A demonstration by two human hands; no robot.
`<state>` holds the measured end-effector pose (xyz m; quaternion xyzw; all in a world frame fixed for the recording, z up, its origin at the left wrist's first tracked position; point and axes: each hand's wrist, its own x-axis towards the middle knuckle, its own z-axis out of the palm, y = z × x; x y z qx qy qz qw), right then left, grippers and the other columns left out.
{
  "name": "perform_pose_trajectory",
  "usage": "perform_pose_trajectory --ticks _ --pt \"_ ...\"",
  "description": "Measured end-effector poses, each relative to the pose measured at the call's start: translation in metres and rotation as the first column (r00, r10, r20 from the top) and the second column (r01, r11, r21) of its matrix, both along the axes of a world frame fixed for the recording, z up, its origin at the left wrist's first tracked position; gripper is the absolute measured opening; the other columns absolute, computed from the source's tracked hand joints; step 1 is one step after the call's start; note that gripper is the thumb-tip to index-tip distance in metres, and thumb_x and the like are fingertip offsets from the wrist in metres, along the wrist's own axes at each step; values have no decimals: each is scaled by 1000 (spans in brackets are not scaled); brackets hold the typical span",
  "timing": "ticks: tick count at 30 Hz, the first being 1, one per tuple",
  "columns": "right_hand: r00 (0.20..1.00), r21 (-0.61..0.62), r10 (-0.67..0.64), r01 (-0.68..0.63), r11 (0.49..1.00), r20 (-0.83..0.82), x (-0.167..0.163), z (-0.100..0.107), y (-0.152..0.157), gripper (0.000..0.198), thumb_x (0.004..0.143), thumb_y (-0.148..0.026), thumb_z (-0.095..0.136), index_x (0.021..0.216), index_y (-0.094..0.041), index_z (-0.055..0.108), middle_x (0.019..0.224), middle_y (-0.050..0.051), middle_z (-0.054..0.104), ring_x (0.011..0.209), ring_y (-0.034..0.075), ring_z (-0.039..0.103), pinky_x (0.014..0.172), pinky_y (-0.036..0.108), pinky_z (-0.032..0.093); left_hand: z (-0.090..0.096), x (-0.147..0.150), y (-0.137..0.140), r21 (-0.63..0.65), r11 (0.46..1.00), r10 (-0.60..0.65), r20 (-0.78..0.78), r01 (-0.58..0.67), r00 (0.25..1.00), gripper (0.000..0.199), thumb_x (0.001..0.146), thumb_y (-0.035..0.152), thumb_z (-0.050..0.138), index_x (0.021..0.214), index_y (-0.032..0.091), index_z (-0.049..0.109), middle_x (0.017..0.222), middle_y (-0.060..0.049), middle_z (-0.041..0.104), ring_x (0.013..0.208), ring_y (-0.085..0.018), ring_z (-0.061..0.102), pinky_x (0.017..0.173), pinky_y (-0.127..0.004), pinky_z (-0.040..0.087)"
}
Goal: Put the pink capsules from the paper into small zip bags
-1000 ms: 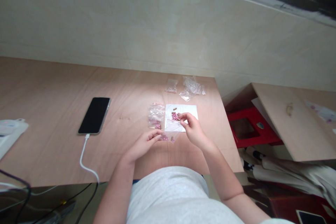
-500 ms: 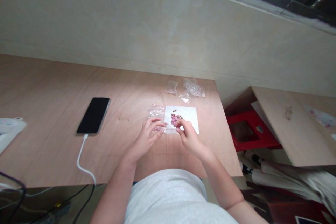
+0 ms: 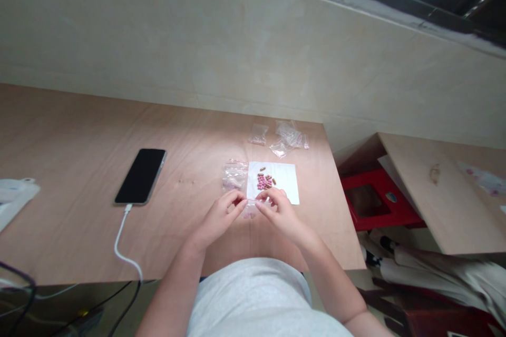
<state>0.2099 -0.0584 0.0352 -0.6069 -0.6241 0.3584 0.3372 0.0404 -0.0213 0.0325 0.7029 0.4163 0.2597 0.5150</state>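
Observation:
Between my two hands is a small clear zip bag (image 3: 250,212) with something pink inside. My left hand (image 3: 221,214) pinches the bag's upper edge on one side, and my right hand (image 3: 281,214) pinches it on the other. Just beyond them lies a white sheet of paper (image 3: 286,181) bearing a cluster of pink pills (image 3: 262,182) and several brown capsules (image 3: 263,169). Left of the paper, more clear zip bags (image 3: 234,172) lie flat, with pinkish contents near my left fingers.
Farther back on the wooden table (image 3: 190,147) are a small clear bag (image 3: 258,134) and a pile of clear bags (image 3: 289,136). A phone (image 3: 141,176) with a white cable (image 3: 117,242) lies left. At right are a red box (image 3: 379,197), another table (image 3: 446,189) and a person's legs (image 3: 430,271).
My hands have drawn nearer together and toward me, and both now grip the small zip bag at its top edge. The pills on the paper are less covered by my right hand.

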Motion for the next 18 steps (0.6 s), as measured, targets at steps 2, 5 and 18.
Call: perform_pose_trajectory --ticks 2,5,18 --pt "1000 -15 9 -10 1000 -20 -2 -1 -1 4 74 -23 54 74 -20 57 77 2 58 80 18 47 75 32 36 2 2 -2 16 1000 -16 -16 16 1000 19 83 29 41 76 17 54 75 -1 53 73 -15 49 67 -24 39" --pt "997 -34 -27 24 999 -76 -4 -6 -1 4 72 -21 54 68 -19 55 72 1 57 76 17 48 72 30 37 4 4 -5 12 999 -41 -41 42 998 19 83 28 40 76 17 53 74 0 53 72 -14 48 65 -24 38" --pt "900 -271 -205 102 957 -386 -2 -7 2 14 66 -30 60 65 -17 53 65 -1 54 62 12 48 62 25 38 -3 4 -3 -66 998 -12 -10 12 1000 19 82 29 41 69 16 47 68 3 45 64 -11 44 59 -21 36"
